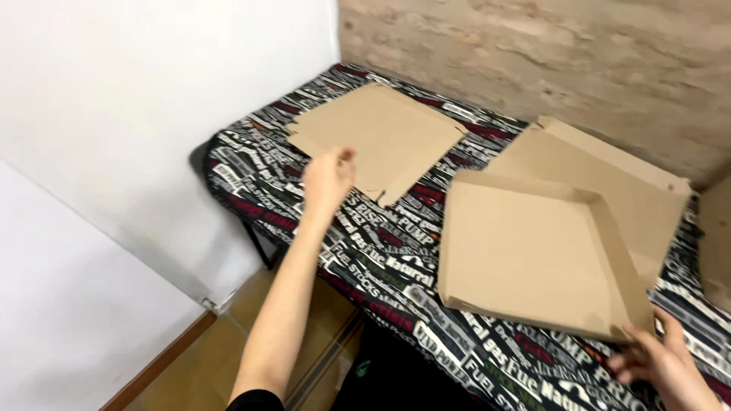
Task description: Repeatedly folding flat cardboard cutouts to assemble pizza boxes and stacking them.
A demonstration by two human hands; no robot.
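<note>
My left hand (pixel 327 179) reaches out over the table, fingers loosely apart, just short of the near edge of a flat brown cardboard sheet (pixel 381 129) with cut flaps; it holds nothing. At the lower right my right hand (pixel 661 361) grips the near corner of a folded-up cardboard box tray (pixel 525 251) with raised sides. That tray rests partly on top of another flat cardboard piece (pixel 601 171) behind it.
The table (pixel 381 262) wears a black cloth printed with white and red lettering. A white wall stands to the left and a rough stone-look wall behind. Another cardboard edge (pixel 716 236) shows at far right. Wooden floor lies below left.
</note>
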